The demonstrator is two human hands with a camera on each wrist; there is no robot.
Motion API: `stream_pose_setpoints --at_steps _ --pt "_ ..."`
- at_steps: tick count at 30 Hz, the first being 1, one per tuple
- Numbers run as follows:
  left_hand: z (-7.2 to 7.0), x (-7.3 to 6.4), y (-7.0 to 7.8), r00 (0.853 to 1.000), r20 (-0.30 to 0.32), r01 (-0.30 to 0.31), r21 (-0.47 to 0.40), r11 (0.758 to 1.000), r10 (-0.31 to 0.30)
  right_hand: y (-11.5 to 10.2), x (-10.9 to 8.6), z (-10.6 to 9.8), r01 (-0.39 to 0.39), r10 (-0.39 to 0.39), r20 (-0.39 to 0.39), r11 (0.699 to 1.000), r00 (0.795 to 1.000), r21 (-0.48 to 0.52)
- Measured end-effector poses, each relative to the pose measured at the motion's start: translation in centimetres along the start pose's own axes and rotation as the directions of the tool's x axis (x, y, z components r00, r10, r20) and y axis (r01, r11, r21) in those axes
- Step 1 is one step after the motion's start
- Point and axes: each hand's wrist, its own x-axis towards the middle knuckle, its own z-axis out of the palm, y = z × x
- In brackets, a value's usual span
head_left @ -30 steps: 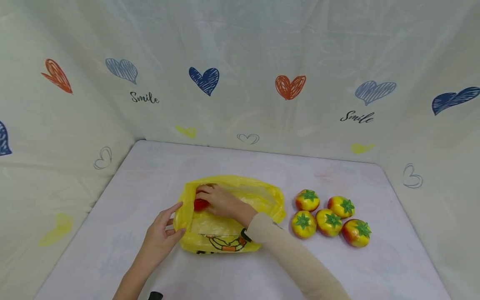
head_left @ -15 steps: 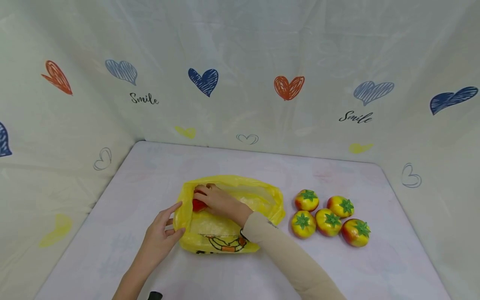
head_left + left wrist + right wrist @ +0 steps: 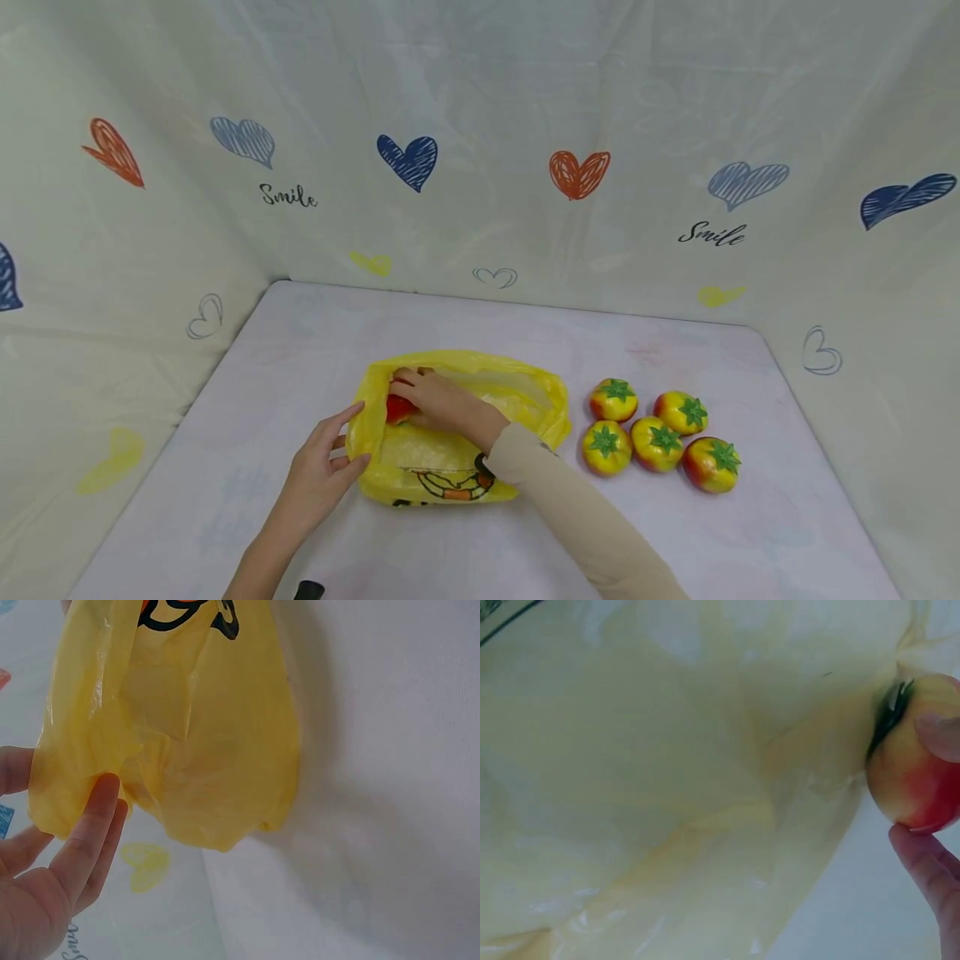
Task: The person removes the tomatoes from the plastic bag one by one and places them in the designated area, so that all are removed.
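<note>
A yellow plastic bag (image 3: 442,467) with a printed cartoon lies on the table, its mouth spread wide. My left hand (image 3: 322,468) holds the bag's left end. In the left wrist view, the plastic passes between the fingers (image 3: 94,817) of that hand. Inside the bag's mouth, toward the left, my right hand (image 3: 438,402) grips a red-and-yellow toy tomato (image 3: 399,408). The right wrist view shows this toy tomato (image 3: 919,769) with its dark green leafy top toward the plastic, thumb and fingertips on its skin. Further contents of the bag are hidden.
Several similar toy tomatoes (image 3: 657,445) with green star tops stand in a group right of the bag. The white table (image 3: 480,558) meets a pale curtain (image 3: 480,100) printed with hearts along its back and sides. A small black object (image 3: 309,590) shows at the bottom edge.
Both hands stay almost where they were. The toy tomato in my right hand has shifted slightly inside the bag, and a bit of green now shows under it.
</note>
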Motion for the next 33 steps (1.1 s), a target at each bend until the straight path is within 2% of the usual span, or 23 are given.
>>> stream_pose_setpoints --at_steps 9,17,26,33 --pt "-0.1 0.0 0.0 1.000 0.006 0.011 0.004 1.000 -0.011 -0.5 -1.0 -1.5 -0.081 0.074 0.113 0.995 0.991 0.057" --pt "-0.2 0.0 0.0 1.000 -0.002 -0.001 0.024 1.000 0.001 -1.4 -2.2 -3.9 -0.110 0.092 0.150 0.987 0.984 0.117" --pt "-0.1 0.0 -0.1 1.000 0.001 0.001 0.034 0.999 -0.001 -2.0 -4.5 -6.2 -0.139 0.120 0.102 0.970 0.988 0.202" --pt "-0.1 0.0 -0.2 1.000 -0.003 -0.002 0.041 0.999 0.003 -2.4 -6.9 -7.2 -0.196 0.194 0.041 0.921 0.980 0.337"
